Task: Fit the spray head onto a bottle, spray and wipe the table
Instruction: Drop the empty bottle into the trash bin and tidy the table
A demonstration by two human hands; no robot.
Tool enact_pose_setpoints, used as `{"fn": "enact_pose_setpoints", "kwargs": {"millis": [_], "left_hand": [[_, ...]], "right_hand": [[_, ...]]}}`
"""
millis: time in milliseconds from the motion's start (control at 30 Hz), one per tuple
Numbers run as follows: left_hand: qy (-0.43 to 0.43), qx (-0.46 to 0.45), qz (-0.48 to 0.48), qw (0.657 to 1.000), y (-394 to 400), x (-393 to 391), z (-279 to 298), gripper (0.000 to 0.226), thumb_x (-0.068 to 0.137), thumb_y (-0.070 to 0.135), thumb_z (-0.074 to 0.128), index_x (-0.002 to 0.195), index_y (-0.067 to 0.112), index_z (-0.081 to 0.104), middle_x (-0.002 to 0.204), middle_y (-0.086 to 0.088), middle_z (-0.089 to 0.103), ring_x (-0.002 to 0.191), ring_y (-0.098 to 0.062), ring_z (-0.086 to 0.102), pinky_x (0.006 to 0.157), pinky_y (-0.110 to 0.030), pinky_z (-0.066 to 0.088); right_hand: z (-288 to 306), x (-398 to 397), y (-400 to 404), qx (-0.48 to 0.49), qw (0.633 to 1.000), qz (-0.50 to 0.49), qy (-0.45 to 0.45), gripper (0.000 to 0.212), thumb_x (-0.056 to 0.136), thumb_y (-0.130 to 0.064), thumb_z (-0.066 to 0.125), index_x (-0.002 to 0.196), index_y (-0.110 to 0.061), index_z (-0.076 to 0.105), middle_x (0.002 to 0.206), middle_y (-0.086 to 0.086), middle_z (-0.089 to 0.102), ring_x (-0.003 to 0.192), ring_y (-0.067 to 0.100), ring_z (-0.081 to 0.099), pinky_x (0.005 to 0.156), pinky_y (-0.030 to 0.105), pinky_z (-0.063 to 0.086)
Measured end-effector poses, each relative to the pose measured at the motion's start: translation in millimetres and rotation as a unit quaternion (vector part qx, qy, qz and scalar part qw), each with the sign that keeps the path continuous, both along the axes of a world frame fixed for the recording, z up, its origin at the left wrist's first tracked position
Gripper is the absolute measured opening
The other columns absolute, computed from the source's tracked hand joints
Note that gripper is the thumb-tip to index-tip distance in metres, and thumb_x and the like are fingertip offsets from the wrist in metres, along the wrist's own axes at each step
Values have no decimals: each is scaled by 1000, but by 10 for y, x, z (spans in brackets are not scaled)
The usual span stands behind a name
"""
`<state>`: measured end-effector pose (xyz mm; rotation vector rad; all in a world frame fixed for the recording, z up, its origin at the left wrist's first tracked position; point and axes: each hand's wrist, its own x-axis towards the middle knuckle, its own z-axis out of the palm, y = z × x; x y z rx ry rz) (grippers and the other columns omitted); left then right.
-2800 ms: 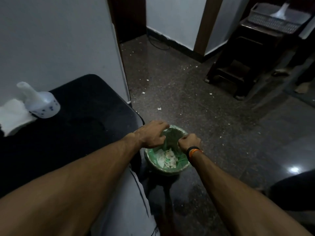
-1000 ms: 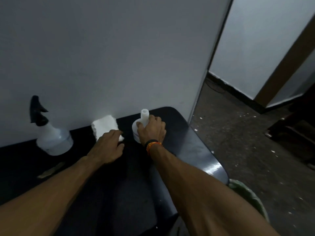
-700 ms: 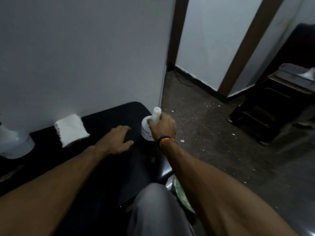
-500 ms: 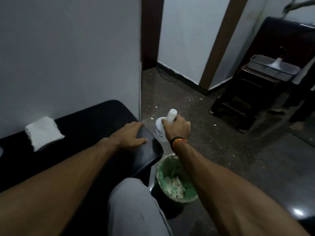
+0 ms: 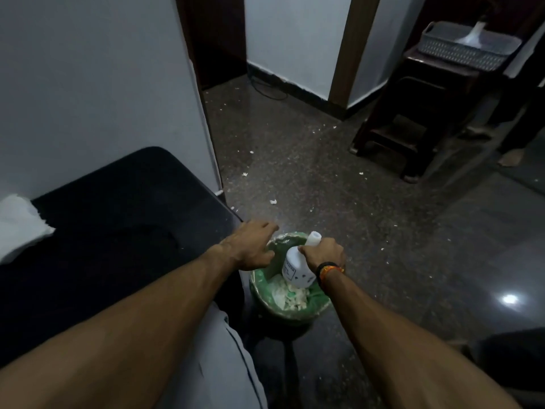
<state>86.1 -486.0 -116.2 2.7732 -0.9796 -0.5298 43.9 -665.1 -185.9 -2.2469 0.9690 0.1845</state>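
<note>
While the right hand (image 5: 323, 255) grips it, the small white plastic bottle (image 5: 298, 268) hangs over the round green bin (image 5: 283, 308).
Fingers curl round its neck; it tilts, open top pointing away. Left hand (image 5: 253, 246), fingers spread, hovers just beside it, past the black table's (image 5: 118, 216) corner. Label too blurry to read.

Bare forearms, a black and orange band (image 5: 328, 269) at the right wrist, light grey trousers (image 5: 224, 358).

My black table (image 5: 124, 219) has a white cloth (image 5: 20, 225) lying on its far left side, and the dark speckled floor (image 5: 368, 216) holds my green bin (image 5: 259, 293) just beside the table.
</note>
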Motion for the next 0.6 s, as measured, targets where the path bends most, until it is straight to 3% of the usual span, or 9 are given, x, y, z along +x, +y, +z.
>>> {"fn": "enact_pose_setpoints", "kwargs": {"millis": [167,267,467,600], "left_hand": [[-31,-12,-2,999,105,132,61,62,88,39,56,141,8,43,136,-15,52,124,-31,48,104,-40,39],[-56,-8,9,998,233,201,170,62,89,36,56,142,8,41,139,-15,49,127,-30,46,107,-42,38],[-92,-27,50,994,643,188,456,63,89,34,56,145,11,38,147,-11,43,131,-29,43,110,-42,36],[-97,-32,88,991,1014,151,590,66,88,37,58,146,14,37,151,-11,39,134,-30,40,111,-42,34]], "right_hand": [[-43,81,-88,26,996,-82,-13,53,94,-42,58,124,1,60,126,25,63,115,43,60,91,42,50],[175,229,-76,23,992,-107,-64,54,96,-39,56,130,3,50,132,27,58,121,44,55,97,46,45],[755,586,448,-13,982,-19,-186,54,96,-36,56,138,-4,45,141,18,50,128,36,49,105,44,39],[985,744,1029,4,978,36,-205,50,96,-34,56,136,-7,48,138,16,51,126,34,50,106,47,41]]}}
